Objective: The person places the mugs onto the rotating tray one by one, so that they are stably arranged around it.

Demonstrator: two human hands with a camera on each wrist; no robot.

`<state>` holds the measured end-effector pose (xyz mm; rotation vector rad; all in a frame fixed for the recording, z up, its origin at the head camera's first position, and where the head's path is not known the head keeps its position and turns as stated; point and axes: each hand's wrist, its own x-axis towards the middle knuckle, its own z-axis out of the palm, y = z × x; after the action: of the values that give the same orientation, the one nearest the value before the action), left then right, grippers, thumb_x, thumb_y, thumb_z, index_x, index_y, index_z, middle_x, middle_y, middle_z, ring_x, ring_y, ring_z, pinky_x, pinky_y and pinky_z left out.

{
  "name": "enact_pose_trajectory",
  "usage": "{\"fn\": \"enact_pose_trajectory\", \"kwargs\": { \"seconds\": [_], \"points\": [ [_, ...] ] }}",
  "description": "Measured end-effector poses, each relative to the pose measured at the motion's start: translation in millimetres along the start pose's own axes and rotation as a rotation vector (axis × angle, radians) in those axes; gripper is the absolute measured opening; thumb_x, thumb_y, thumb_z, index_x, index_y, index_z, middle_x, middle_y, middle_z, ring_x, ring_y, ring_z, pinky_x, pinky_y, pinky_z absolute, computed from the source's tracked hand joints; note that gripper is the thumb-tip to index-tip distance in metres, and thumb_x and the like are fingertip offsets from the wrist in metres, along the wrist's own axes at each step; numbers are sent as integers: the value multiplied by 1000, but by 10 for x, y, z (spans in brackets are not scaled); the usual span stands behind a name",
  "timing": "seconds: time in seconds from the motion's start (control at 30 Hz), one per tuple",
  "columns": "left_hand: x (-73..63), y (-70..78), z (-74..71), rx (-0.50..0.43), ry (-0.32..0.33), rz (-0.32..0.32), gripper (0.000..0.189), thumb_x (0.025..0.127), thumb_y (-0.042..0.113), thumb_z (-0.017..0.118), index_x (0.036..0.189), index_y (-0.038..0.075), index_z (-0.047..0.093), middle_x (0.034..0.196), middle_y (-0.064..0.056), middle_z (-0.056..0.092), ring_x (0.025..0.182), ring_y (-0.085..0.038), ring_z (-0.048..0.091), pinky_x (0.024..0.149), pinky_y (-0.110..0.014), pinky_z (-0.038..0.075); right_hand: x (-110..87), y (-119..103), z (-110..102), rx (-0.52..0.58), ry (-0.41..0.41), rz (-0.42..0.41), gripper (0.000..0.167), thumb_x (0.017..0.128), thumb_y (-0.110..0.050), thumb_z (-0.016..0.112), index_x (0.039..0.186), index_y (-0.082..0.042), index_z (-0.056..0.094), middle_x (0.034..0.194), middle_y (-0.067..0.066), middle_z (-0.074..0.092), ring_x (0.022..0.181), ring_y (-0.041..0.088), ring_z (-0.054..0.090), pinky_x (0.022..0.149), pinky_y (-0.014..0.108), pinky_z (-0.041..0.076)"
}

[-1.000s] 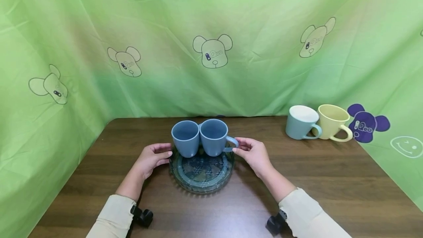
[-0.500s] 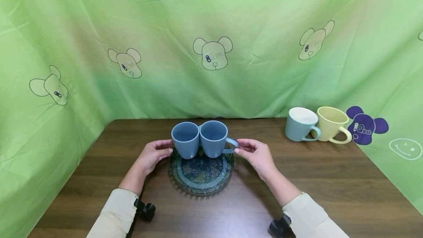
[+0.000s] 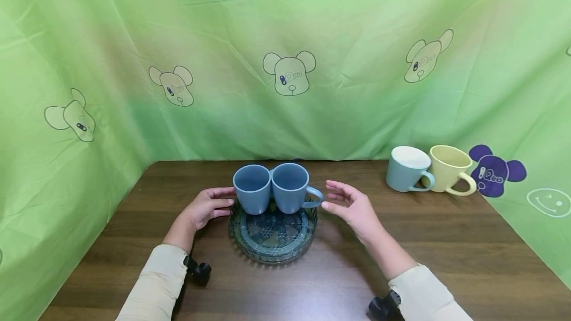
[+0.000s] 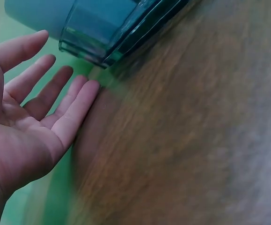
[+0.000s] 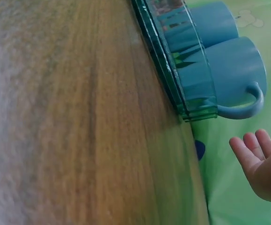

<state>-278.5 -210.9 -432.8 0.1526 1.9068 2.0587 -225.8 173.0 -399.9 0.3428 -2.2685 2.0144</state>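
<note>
Two blue mugs stand upright side by side on the far part of a round, clear glass tray (image 3: 274, 250), the left mug (image 3: 252, 194) close against the right mug (image 3: 289, 196). The handle (image 5: 252, 107) of the right mug points right. My left hand (image 3: 206, 209) is beside the tray and left mug; in the left wrist view its loosely extended fingers (image 4: 74, 110) hold nothing. My right hand (image 3: 354, 208) is just right of the handle, fingers spread and apart from it. The right wrist view shows only part of that hand.
At the back right of the wooden table (image 3: 285, 296) stand a teal mug (image 3: 405, 173) with a white inside and a yellow mug (image 3: 448, 167), close together. A green printed cloth (image 3: 214, 123) hangs behind and at both sides.
My right hand has moved right, away from the mug handle, and its fingers have spread. My left hand stays about where it was. The mugs and tray have not moved on the table.
</note>
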Motion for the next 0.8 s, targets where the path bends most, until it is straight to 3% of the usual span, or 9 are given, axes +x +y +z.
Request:
{"fn": "enact_pose_trajectory", "kwargs": {
  "seconds": [0.17, 0.37, 0.63, 0.8],
  "points": [
    [11, 30, -22, 50, -19, -29, 49, 91, -1, 62, 138, -7, 48, 130, -17, 58, 105, -25, 62, 83, -41, 57, -21, -3, -67, 3, -27, -19, 60, 83, -2, 75, 137, 4, 50, 136, 17, 54, 119, 33, 55, 89, 23, 51],
    [-4, 3, -39, 60, -35, -32, 51, 90, -3, 61, 139, -7, 47, 134, -20, 54, 108, -23, 60, 80, -46, 57, -88, 15, -159, 9, -39, -39, 63, 84, -4, 75, 140, 3, 46, 133, -1, 56, 118, 24, 57, 89, 24, 52],
    [-12, -49, 7, 51, 9, -30, 46, 88, -4, 62, 132, -7, 54, 124, -16, 60, 89, -20, 64, 71, -40, 59, -156, 7, -261, 29, -21, -72, 60, 86, -1, 73, 139, 5, 47, 129, -10, 58, 115, 15, 59, 88, 22, 52],
    [-12, -82, 35, 42, 22, -34, 43, 88, -2, 62, 130, -6, 56, 117, -12, 63, 88, -19, 63, 68, -37, 59, -196, -34, -296, 47, 6, -89, 59, 85, 2, 73, 137, 8, 47, 127, -11, 60, 114, 16, 60, 86, 22, 53]
  ]
}}
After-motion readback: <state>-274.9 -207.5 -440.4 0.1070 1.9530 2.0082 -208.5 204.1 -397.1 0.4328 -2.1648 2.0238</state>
